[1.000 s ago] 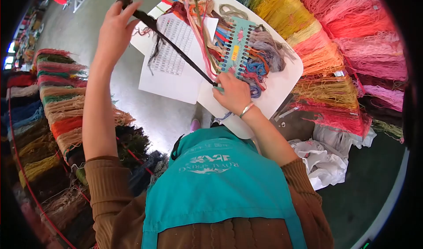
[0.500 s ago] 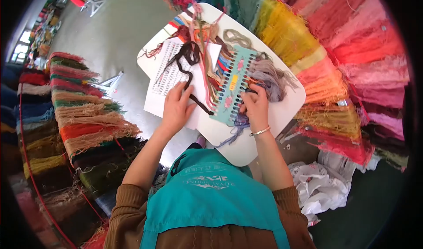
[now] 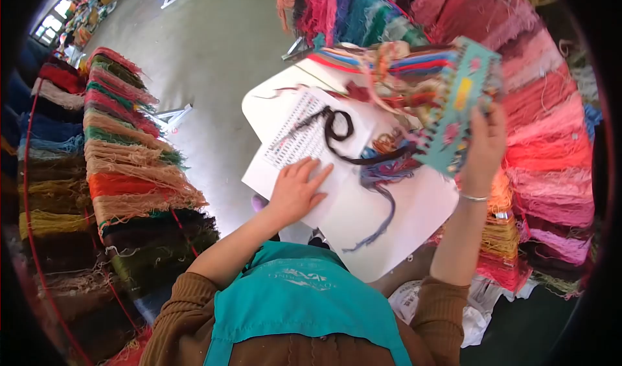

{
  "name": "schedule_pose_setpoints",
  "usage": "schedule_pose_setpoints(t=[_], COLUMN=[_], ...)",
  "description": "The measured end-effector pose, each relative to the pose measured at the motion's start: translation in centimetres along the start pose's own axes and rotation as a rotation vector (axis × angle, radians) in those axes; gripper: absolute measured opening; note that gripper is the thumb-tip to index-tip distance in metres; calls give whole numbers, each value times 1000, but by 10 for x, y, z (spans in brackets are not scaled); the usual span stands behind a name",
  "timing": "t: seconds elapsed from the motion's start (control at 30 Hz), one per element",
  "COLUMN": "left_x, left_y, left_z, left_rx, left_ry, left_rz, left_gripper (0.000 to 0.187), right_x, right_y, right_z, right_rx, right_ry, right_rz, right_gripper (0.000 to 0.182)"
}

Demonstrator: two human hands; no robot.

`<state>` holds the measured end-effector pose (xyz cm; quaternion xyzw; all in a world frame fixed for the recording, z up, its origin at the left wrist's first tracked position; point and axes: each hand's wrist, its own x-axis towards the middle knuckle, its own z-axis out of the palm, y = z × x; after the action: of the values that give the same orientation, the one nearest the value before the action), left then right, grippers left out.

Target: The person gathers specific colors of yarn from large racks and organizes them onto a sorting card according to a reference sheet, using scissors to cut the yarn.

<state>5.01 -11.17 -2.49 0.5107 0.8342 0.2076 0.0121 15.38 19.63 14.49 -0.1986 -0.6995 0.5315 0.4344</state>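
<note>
My right hand (image 3: 484, 142) grips the lower right edge of a teal thread holder card (image 3: 455, 110), which has holes along its long sides and is lifted at the right of the white table (image 3: 389, 252). Colored thread bundles (image 3: 414, 61) trail leftward from its holes. A dark brown strand (image 3: 343, 131) runs from the card's lower end and curls over a printed sheet (image 3: 295, 129). My left hand (image 3: 298, 188) lies on the sheet's lower edge, fingers spread. Below the card, blue-grey yarn (image 3: 387, 191) rests on the table.
Racks of hanging yarn hanks stand close on the right (image 3: 538, 107) and the left (image 3: 129, 146). White plastic bags (image 3: 476, 317) lie on the floor at lower right. A metal rack foot (image 3: 170, 118) juts out past the left rack.
My right hand has raised the thread holder card and carried it right, dragging its threads along. My left hand stays on the paper. The view has shifted, uncovering blue-grey yarn on the table.
</note>
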Motion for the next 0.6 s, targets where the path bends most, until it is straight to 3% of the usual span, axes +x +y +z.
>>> schedule_pose_setpoints(t=[0.1,0.2,0.3,0.37,0.4,0.5,0.53,0.6], left_x=[-1,3,5,4,0,-12,-15,-21], left_y=[-14,-31,-50,-63,-75,-123,-141,-174], left_z=[-2,0,-7,-32,-39,-67,-75,-89], left_rx=[-72,-268,-561,-587,-612,-618,-562,-454], left_ry=[6,-125,-131,-107,-132,-230,-301,-348], left_rz=[95,262,484,631,641,623,546,422], left_gripper=[71,72,68,60,58,55,54,48], right_x=[49,107,171,226,242,267,250,241], right_y=[-65,-112,-158,-183,-200,-259,-292,-306], right_z=[39,96,178,223,246,306,351,391], right_rx=[-11,-43,-153,-318,-320,-168,-273,-162], right_ry=[33,-136,-197,-239,-232,-580,-465,-494], right_rz=[-115,-283,-300,-475,-487,-888,-796,-765], right_gripper=[20,28,36,33,33,20,21,25])
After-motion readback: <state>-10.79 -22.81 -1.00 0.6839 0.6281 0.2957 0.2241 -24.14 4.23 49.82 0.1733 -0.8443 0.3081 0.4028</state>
